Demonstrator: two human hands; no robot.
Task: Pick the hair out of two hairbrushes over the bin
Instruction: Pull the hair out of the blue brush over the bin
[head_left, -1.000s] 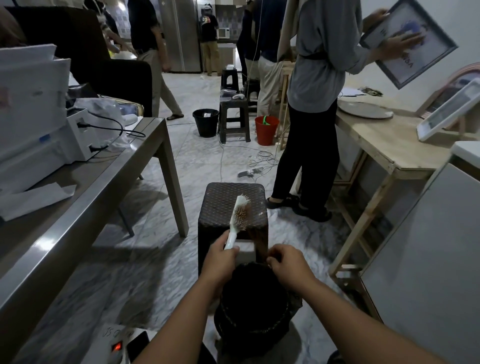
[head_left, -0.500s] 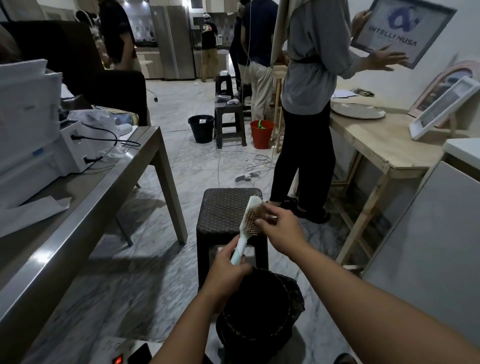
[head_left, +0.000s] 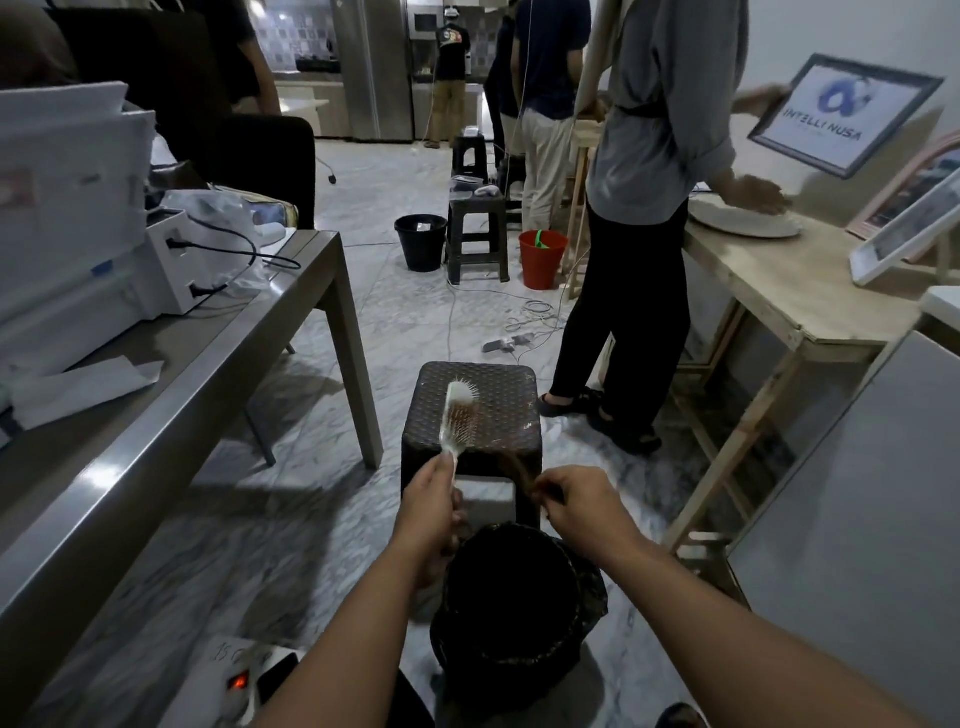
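At lower centre of the frame, the left hand (head_left: 434, 501) grips the handle of a white plastic hairbrush (head_left: 457, 415), held upright with brown hair in its bristles. Just right of it, the right hand (head_left: 582, 501) pinches a brown hair strand (head_left: 522, 467). Both hover above a black-lined round bin (head_left: 514, 597), in front of a dark woven-pattern stool (head_left: 475, 405).

The hairbrush (head_left: 456, 415) looks like pale, glossy plastic. The stool (head_left: 475, 410) has a dark woven-textured surface, the bin (head_left: 514, 603) a matt black liner. The floor (head_left: 311, 519) is polished marble; the left worktop (head_left: 156, 395) looks like smooth, sheeny metal.
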